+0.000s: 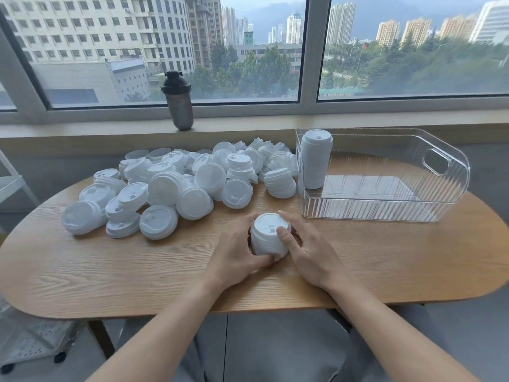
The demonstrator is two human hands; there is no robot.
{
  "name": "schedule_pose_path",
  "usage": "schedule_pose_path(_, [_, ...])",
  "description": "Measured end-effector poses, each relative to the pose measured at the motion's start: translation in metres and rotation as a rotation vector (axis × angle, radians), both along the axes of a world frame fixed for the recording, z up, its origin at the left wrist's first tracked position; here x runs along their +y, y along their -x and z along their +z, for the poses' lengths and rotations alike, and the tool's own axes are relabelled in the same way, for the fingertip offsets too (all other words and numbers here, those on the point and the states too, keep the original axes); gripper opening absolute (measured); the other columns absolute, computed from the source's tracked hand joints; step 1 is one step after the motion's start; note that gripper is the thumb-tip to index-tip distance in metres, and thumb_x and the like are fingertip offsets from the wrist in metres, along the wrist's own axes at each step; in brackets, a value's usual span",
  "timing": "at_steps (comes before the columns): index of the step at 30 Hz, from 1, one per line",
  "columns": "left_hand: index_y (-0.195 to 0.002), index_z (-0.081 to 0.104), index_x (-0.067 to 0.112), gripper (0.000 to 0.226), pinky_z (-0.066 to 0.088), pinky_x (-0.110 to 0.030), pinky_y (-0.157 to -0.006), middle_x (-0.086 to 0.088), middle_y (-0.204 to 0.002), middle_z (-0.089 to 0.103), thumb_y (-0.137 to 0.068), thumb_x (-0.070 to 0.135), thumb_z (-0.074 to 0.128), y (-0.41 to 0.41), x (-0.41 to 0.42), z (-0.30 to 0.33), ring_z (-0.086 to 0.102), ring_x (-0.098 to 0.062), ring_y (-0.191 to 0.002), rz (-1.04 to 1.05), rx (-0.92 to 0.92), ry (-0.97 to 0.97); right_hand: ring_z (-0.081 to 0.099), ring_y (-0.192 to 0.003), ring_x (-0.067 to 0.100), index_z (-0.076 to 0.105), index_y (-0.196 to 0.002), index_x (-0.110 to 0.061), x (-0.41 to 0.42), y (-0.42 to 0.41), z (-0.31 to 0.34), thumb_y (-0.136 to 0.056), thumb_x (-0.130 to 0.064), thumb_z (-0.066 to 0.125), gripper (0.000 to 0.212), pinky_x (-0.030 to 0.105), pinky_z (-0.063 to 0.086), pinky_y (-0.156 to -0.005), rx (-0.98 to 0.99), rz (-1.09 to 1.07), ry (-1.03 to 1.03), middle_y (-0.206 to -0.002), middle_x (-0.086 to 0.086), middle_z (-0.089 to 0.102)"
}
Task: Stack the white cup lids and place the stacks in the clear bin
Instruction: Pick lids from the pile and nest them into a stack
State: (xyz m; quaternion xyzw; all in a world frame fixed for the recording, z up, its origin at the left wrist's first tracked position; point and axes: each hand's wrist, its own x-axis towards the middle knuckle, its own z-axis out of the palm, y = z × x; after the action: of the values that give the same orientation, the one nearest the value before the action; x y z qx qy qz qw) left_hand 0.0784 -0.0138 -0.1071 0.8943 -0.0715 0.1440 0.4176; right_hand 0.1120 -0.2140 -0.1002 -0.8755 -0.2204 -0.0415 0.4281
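Both hands cup a short stack of lids [269, 236] standing on the oval wood-grain table [110, 271]: left hand [237, 252] curls around its near-left side, right hand [308, 252] wraps the right, one finger pressing the top lid. Smooth white plastic, round and ribbed. Behind, a loose heap of lids [176, 183] sprawls (some already nested). At right, the ridged clear bin [385, 210] holds one tall stack [315, 161], upright in its back-left corner.
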Motion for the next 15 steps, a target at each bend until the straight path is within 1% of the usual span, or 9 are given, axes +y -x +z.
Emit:
schedule_pose_path(2, [-0.140,0.047,0.039,0.092,0.054,-0.042,-0.094,0.018,-0.122,0.068,-0.059,0.054,0.088,0.000,0.000,0.001,0.066,-0.005,-0.108,-0.004,0.004,-0.011,0.046,-0.126,0.001,0.046,-0.146,-0.046,0.000,0.000,0.001,-0.096,-0.069,0.042,0.055,0.036,0.040,-0.110,-0.003,-0.008,-0.012,-0.131,-0.015,0.059])
schedule_pose_path(3, [-0.140,0.047,0.039,0.092,0.054,-0.043,-0.094,0.018,-0.122,0.068,-0.060,0.055,0.088,-0.001,0.001,0.001,0.066,-0.005,-0.108,-0.007,0.002,-0.016,0.046,-0.125,0.001,0.046,-0.146,-0.045,0.000,0.000,0.001,-0.095,-0.071,0.041,0.057,0.035,0.040,-0.110,-0.007,-0.006,-0.009,-0.130,-0.016,0.059])
schedule_pose_path(6, [-0.140,0.047,0.040,0.091,0.053,-0.043,-0.094,0.020,-0.122,0.067,-0.060,0.055,0.088,-0.002,0.001,0.003,0.065,-0.004,-0.108,-0.019,-0.006,-0.048,0.047,-0.125,0.000,0.043,-0.148,-0.045,0.001,0.001,0.002,-0.093,-0.076,0.037,0.063,0.032,0.039,-0.108,-0.003,0.005,-0.004,-0.131,-0.020,0.057])
schedule_pose_path(8, [-0.140,0.047,0.040,0.091,0.054,-0.042,-0.094,0.020,-0.123,0.066,-0.061,0.052,0.089,-0.004,0.004,0.004,0.064,-0.003,-0.110,-0.029,0.004,-0.056,0.049,-0.122,-0.005,0.040,-0.150,-0.041,0.002,-0.001,0.002,-0.096,-0.073,0.036,0.063,0.028,0.038,-0.107,0.002,-0.005,-0.051,-0.131,-0.021,0.057])
schedule_pose_path(10, [-0.141,0.047,0.038,0.092,0.054,-0.043,-0.094,0.020,-0.125,0.066,-0.060,0.051,0.089,-0.007,0.013,0.003,0.064,-0.005,-0.111,-0.025,0.013,-0.054,0.051,-0.116,-0.008,0.041,-0.151,-0.033,0.003,-0.005,0.002,-0.101,-0.062,0.040,0.058,0.026,0.038,-0.106,-0.004,-0.039,-0.090,-0.126,-0.020,0.059])
schedule_pose_path(11, [-0.141,0.047,0.037,0.093,0.054,-0.043,-0.095,0.020,-0.125,0.065,-0.059,0.052,0.089,-0.008,0.019,0.003,0.064,-0.007,-0.111,-0.016,0.013,-0.052,0.051,-0.115,-0.006,0.042,-0.150,-0.030,0.005,-0.007,0.002,-0.103,-0.055,0.043,0.053,0.026,0.039,-0.106,-0.003,-0.056,-0.092,-0.126,-0.018,0.058])
schedule_pose_path(13, [-0.142,0.048,0.038,0.095,0.053,-0.043,-0.097,0.021,-0.125,0.064,-0.057,0.055,0.089,-0.010,0.034,0.003,0.063,-0.007,-0.111,0.014,0.007,-0.062,0.053,-0.119,0.002,0.044,-0.148,-0.027,0.008,-0.013,-0.001,-0.103,-0.041,0.052,0.048,0.032,0.041,-0.109,-0.015,-0.073,-0.065,-0.130,-0.013,0.057])
schedule_pose_path(15, [-0.140,0.048,0.041,0.093,0.051,-0.041,-0.099,0.023,-0.125,0.064,-0.057,0.053,0.090,-0.010,0.051,0.004,0.061,-0.004,-0.112,0.035,0.006,-0.072,0.052,-0.126,0.008,0.044,-0.148,-0.024,0.012,-0.019,-0.004,-0.099,-0.030,0.061,0.052,0.035,0.041,-0.112,-0.069,-0.062,0.007,-0.136,-0.007,0.056])
